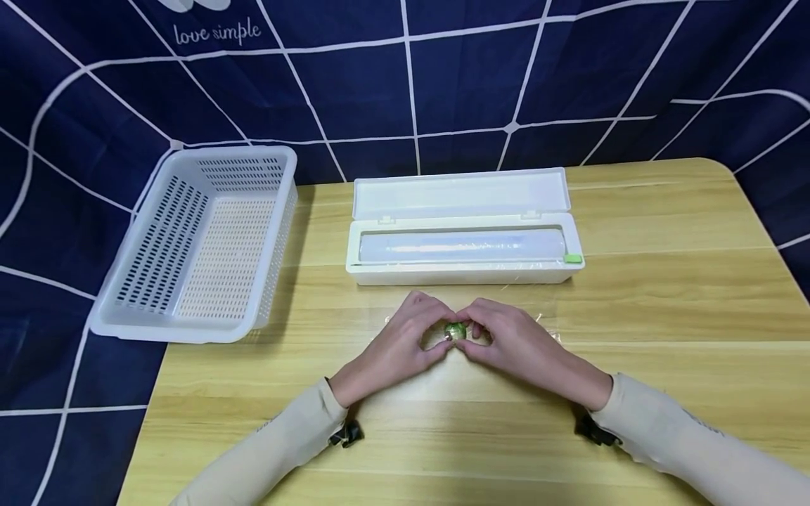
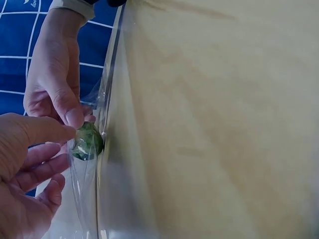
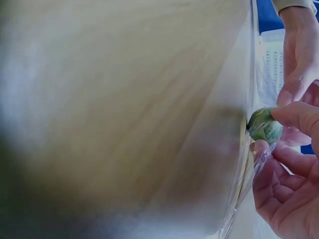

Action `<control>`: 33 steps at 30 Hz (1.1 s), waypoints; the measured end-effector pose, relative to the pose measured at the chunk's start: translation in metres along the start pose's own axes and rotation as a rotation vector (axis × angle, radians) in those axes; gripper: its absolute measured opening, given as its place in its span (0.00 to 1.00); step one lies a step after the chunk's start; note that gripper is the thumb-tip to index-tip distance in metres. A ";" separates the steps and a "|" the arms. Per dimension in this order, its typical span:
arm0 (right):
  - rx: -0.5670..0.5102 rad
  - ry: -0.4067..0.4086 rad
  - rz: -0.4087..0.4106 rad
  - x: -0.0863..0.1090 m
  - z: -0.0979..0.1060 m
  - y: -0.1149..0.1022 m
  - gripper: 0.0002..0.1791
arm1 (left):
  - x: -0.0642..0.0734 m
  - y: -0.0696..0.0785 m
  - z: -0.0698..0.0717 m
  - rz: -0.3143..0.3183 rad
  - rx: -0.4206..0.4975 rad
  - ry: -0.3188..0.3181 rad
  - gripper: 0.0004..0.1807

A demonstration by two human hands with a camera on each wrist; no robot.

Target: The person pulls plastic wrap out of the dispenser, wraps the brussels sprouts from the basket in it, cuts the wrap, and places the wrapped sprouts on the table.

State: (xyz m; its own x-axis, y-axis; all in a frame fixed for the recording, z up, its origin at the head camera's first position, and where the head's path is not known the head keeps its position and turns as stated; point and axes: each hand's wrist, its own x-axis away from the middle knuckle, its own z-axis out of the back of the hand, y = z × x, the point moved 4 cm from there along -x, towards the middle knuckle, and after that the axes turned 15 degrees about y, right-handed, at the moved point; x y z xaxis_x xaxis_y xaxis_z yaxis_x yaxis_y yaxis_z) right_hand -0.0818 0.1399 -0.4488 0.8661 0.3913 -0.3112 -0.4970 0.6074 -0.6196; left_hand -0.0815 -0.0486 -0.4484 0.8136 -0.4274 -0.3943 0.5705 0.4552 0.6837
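Observation:
A small round green vegetable with pale veins, like a Brussels sprout (image 1: pixel 455 332), sits between the fingertips of both hands in front of the white dispenser box. Clear cling film (image 2: pixel 84 184) wraps round it in loose, shiny folds. My left hand (image 1: pixel 405 337) pinches the film at its left side, thumb and forefinger arched. From the right, my right hand (image 1: pixel 515 344) pinches the film too. In the right wrist view the right thumb presses on top of the sprout (image 3: pixel 266 127), while the forefinger is below it with film across the fingertip.
Behind the hands stands the white dispenser box (image 1: pixel 465 275), its lid (image 1: pixel 458 197) raised and a film roll (image 1: pixel 462 246) inside. A green slider (image 1: pixel 572 258) sits at its right front corner. A white perforated basket (image 1: pixel 177 332) stands at the table's left edge.

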 end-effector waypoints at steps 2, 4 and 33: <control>0.000 -0.006 -0.009 -0.001 0.001 0.001 0.15 | -0.001 0.000 -0.001 -0.016 0.002 -0.010 0.15; 0.004 -0.010 -0.013 -0.001 0.001 0.001 0.15 | -0.002 0.000 -0.001 -0.026 0.003 -0.020 0.14; 0.088 0.116 0.194 -0.005 0.004 -0.004 0.23 | -0.015 -0.010 -0.003 0.033 -0.055 0.026 0.10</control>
State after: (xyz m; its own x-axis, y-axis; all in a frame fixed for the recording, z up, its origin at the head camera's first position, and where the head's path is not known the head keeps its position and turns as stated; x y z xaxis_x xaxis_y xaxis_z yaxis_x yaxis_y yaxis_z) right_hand -0.0839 0.1381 -0.4419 0.7515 0.4276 -0.5024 -0.6534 0.5881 -0.4767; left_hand -0.0991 -0.0446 -0.4507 0.8343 -0.3911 -0.3885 0.5480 0.5115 0.6619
